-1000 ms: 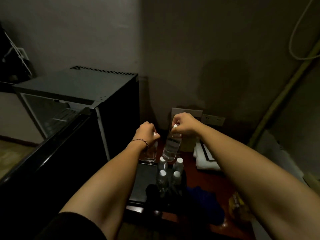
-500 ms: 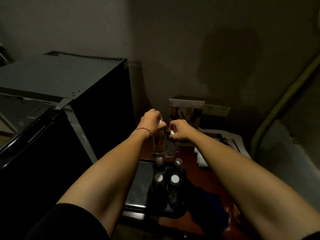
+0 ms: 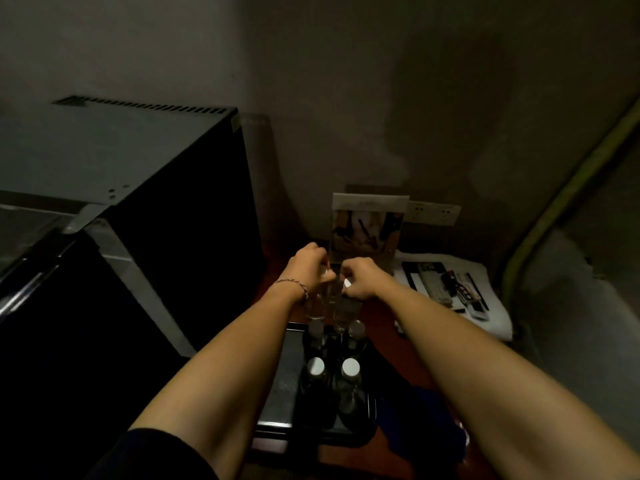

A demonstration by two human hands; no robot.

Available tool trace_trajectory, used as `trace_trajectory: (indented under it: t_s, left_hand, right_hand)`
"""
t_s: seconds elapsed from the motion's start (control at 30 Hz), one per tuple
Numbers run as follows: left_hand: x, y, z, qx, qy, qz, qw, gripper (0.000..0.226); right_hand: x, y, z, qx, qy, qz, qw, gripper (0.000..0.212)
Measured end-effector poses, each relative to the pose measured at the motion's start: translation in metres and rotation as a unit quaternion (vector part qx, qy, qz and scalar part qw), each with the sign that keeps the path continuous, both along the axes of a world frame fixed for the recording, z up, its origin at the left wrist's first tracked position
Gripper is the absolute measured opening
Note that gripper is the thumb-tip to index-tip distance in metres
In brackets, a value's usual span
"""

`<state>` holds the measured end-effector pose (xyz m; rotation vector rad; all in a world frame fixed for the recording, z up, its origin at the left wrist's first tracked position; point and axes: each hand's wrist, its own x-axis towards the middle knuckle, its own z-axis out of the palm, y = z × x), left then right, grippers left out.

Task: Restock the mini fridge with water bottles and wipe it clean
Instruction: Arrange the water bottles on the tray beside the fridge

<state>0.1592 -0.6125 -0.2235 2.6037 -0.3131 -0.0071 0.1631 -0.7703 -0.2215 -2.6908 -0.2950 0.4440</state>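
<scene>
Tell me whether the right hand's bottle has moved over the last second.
Yes. The bottle in the right hand came down toward the bottles on the tray, closer to the left hand.

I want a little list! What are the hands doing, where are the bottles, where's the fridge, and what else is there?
left hand: left hand grips the top of the left bottle
right hand: right hand grips the top of the right bottle
held bottles: upright, side by side, just beyond the tray
tray bottles: four capped bottles standing on the tray
fridge: fridge at left, door open
other things: card against the wall, papers at right
</scene>
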Motion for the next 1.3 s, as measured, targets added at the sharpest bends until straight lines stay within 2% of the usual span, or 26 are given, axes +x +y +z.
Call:
trace_trajectory:
  t_s: [0.3, 0.57, 0.9, 1.1, 1.3]
  left_hand:
    - [-0.001, -0.012, -0.066, -0.006, 0.072, -0.041, 0.997, 0.02]
    - [0.0, -0.011, -0.096, -0.023, 0.096, -0.037, 0.994, 0.019]
    - [0.005, -0.009, -0.095, -0.008, 0.1, -0.025, 0.995, 0.014]
    - [0.002, -0.008, -0.09, 0.002, 0.109, -0.006, 0.994, 0.023]
    - [-0.007, -0.01, -0.073, 0.044, 0.095, 0.026, 0.994, 0.029]
  right_hand:
    - [-0.004, -0.009, -0.057, 0.01, 0.017, -0.038, 0.999, 0.019]
    - [0.001, -0.009, -0.069, 0.034, 0.007, -0.04, 0.999, 0.016]
    - [-0.002, -0.006, -0.075, 0.007, 0.051, -0.033, 0.998, 0.017]
    - [-0.004, -0.006, -0.072, 0.002, 0.055, -0.032, 0.998, 0.012]
    - [-0.003, -0.009, -0.053, -0.023, 0.049, -0.012, 0.998, 0.018]
